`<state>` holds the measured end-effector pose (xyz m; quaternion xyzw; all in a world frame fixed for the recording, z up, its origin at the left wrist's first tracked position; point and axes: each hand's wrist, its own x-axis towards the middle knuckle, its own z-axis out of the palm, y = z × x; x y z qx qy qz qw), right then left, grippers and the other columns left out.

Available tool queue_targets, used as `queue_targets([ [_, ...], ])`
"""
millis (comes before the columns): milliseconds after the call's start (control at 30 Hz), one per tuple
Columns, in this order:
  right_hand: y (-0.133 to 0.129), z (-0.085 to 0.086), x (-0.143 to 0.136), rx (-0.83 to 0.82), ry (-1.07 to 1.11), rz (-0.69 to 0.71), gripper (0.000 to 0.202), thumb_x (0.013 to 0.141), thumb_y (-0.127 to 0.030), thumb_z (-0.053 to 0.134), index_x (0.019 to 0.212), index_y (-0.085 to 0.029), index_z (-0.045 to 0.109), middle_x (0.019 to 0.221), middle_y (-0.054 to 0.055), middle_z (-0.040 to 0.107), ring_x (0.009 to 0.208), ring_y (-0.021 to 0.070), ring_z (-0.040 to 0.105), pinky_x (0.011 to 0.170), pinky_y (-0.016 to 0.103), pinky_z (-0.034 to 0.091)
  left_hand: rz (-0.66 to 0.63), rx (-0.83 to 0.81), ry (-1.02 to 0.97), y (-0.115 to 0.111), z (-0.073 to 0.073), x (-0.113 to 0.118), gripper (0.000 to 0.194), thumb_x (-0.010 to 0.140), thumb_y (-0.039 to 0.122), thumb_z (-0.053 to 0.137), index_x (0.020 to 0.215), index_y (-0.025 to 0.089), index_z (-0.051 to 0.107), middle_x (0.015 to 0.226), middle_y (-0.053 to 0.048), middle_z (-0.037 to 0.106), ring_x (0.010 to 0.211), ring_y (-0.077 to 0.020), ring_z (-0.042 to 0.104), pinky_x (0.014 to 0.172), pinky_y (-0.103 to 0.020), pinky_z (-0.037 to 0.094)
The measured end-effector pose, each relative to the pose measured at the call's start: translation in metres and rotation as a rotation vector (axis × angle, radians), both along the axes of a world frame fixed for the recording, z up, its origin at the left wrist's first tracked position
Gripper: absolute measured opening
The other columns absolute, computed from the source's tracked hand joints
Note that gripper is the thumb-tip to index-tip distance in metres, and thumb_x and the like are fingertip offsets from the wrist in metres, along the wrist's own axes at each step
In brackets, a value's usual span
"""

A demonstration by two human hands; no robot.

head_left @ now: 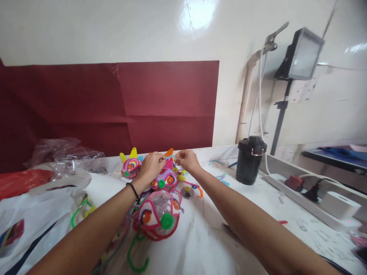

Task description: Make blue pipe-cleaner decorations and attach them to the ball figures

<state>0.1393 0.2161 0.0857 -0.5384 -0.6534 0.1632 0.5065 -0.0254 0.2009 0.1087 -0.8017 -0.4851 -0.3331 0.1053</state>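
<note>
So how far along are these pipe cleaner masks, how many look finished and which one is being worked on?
Two look done: the near mask with its green nose lying on the white table, and the far-left mask. In hand: the middle mask, with the left hand and right hand pinching at its top edge. Left over: loose pipe cleaners lie unused nearby.

Bright, even light fills my view. A white glare spot shines on the glossy wall (197,13) overhead. Shadows on the table (200,236) stay faint. Edges bow outward, and my forearms blur at the bottom.
</note>
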Motion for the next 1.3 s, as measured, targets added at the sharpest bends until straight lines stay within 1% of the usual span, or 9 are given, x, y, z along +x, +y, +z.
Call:
queue_targets([
  [133, 0.000, -0.002, -0.003, 0.004, 0.018, -0.003, 0.007, 0.067, -0.014, 0.062, 0.064, -0.018, 0.067, 0.060, 0.000, 0.069, 0.059, 0.0140, 0.065, 0.057, 0.020, 0.046, 0.021, -0.014, 0.012, 0.000, -0.001, -0.001, 0.023, 0.075, 0.017, 0.050, 0.081, 0.019, 0.073, 0.075, -0.004, 0.068, 0.065, -0.0165, 0.060, 0.062, -0.025, 0.040],
  [333, -0.004, -0.003, -0.005, -0.024, 0.032, -0.029, 0.016, 0.064, -0.007, 0.059, 0.069, -0.019, 0.069, 0.058, -0.001, 0.068, 0.061, 0.0141, 0.065, 0.056, 0.019, 0.046, 0.023, -0.026, 0.030, 0.001, -0.003, -0.003, 0.023, 0.077, 0.019, 0.050, 0.082, 0.021, 0.072, 0.077, -0.004, 0.069, 0.070, -0.0183, 0.061, 0.065, -0.026, 0.042],
  [467, -0.008, -0.005, -0.004, -0.044, 0.034, -0.035, 0.017, 0.064, -0.006, 0.058, 0.069, -0.019, 0.069, 0.059, 0.000, 0.069, 0.060, 0.0147, 0.066, 0.054, 0.019, 0.046, -0.001, -0.034, 0.029, 0.002, -0.004, -0.004, 0.022, 0.077, 0.019, 0.052, 0.084, 0.021, 0.072, 0.084, -0.005, 0.071, 0.077, -0.0197, 0.063, 0.069, -0.026, 0.044],
  [667, -0.012, -0.005, -0.007, -0.035, 0.007, -0.037, 0.022, 0.063, -0.004, 0.057, 0.073, -0.019, 0.070, 0.065, 0.001, 0.071, 0.068, 0.0154, 0.066, 0.060, 0.020, 0.046, -0.014, -0.048, 0.020, 0.005, -0.008, -0.008, 0.021, 0.077, 0.018, 0.054, 0.086, 0.022, 0.073, 0.087, -0.005, 0.073, 0.080, -0.0201, 0.064, 0.071, -0.027, 0.045],
  [833, -0.013, -0.007, -0.008, -0.043, 0.009, -0.055, 0.020, 0.065, -0.007, 0.060, 0.077, -0.019, 0.071, 0.068, 0.002, 0.071, 0.068, 0.0166, 0.065, 0.061, 0.023, 0.045, -0.026, -0.055, 0.013, 0.007, -0.009, -0.010, 0.021, 0.078, 0.021, 0.054, 0.087, 0.022, 0.073, 0.087, -0.006, 0.074, 0.079, -0.0201, 0.065, 0.071, -0.027, 0.045],
  [1000, -0.010, -0.011, -0.007, -0.060, 0.054, -0.065, 0.021, 0.065, -0.011, 0.060, 0.081, -0.019, 0.071, 0.068, 0.001, 0.071, 0.067, 0.0163, 0.065, 0.061, 0.022, 0.046, -0.029, -0.063, -0.005, 0.008, -0.010, -0.009, 0.021, 0.077, 0.021, 0.054, 0.085, 0.021, 0.073, 0.082, -0.005, 0.074, 0.074, -0.0193, 0.065, 0.066, -0.027, 0.044],
  [1133, -0.009, -0.012, -0.010, -0.083, 0.101, -0.087, 0.016, 0.064, -0.012, 0.060, 0.076, -0.017, 0.069, 0.067, 0.002, 0.071, 0.064, 0.0149, 0.065, 0.057, 0.020, 0.046, -0.031, -0.062, -0.019, 0.008, -0.010, -0.008, 0.021, 0.077, 0.021, 0.053, 0.084, 0.021, 0.073, 0.077, -0.006, 0.073, 0.070, -0.0198, 0.065, 0.064, -0.027, 0.044],
  [1200, -0.010, -0.012, -0.011, -0.070, 0.108, -0.093, 0.013, 0.064, -0.015, 0.061, 0.074, -0.017, 0.069, 0.068, 0.002, 0.071, 0.065, 0.0149, 0.065, 0.057, 0.020, 0.046, -0.030, -0.055, -0.027, 0.007, -0.009, -0.008, 0.022, 0.077, 0.021, 0.053, 0.084, 0.021, 0.073, 0.076, -0.006, 0.073, 0.070, -0.0201, 0.064, 0.064, -0.028, 0.044],
  [1300, -0.014, -0.010, -0.011, -0.028, 0.094, -0.102, 0.012, 0.066, -0.017, 0.060, 0.074, -0.019, 0.069, 0.070, 0.001, 0.071, 0.069, 0.0156, 0.065, 0.060, 0.021, 0.045, -0.030, -0.036, -0.042, 0.006, -0.007, -0.008, 0.022, 0.078, 0.021, 0.053, 0.086, 0.021, 0.073, 0.081, -0.006, 0.073, 0.072, -0.0202, 0.064, 0.067, -0.028, 0.044],
])
